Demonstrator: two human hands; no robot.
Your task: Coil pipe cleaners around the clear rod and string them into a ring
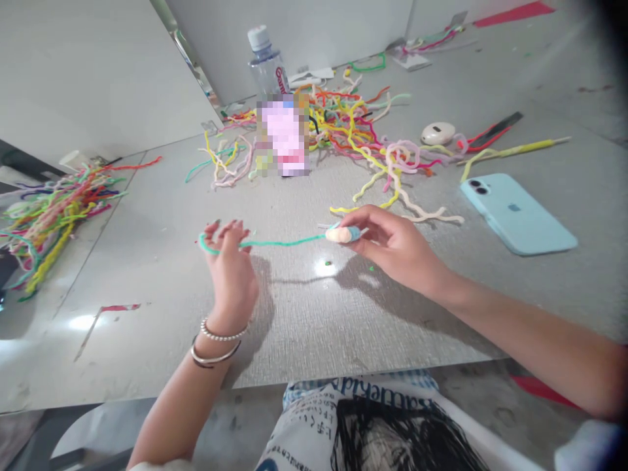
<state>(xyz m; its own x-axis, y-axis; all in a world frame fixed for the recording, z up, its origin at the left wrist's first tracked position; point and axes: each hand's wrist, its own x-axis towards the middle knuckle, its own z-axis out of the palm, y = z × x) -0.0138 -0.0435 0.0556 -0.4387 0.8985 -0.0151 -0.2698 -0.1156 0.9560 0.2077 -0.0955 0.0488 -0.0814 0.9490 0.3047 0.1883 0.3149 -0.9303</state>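
A thin turquoise-green pipe cleaner (289,243) stretches nearly level above the table between my two hands. Its left end loops around the fingers of my left hand (231,268), which are curled and closed on it. My right hand (385,242) pinches a small cream-and-blue fuzzy bundle (339,234) between thumb and fingers. The right end of the green strand runs to this bundle; how it is joined there cannot be made out. A thin pale stick end shows beside the bundle, partly hidden by my fingers.
Tangled coloured pipe cleaners (353,131) lie at the back, with another pile (63,216) at far left. A clear bottle (267,65) stands behind a blurred pink item (287,134). On the right are a light-blue phone (520,216), a white oval case (438,133) and a yellow-wrapped stick (527,148).
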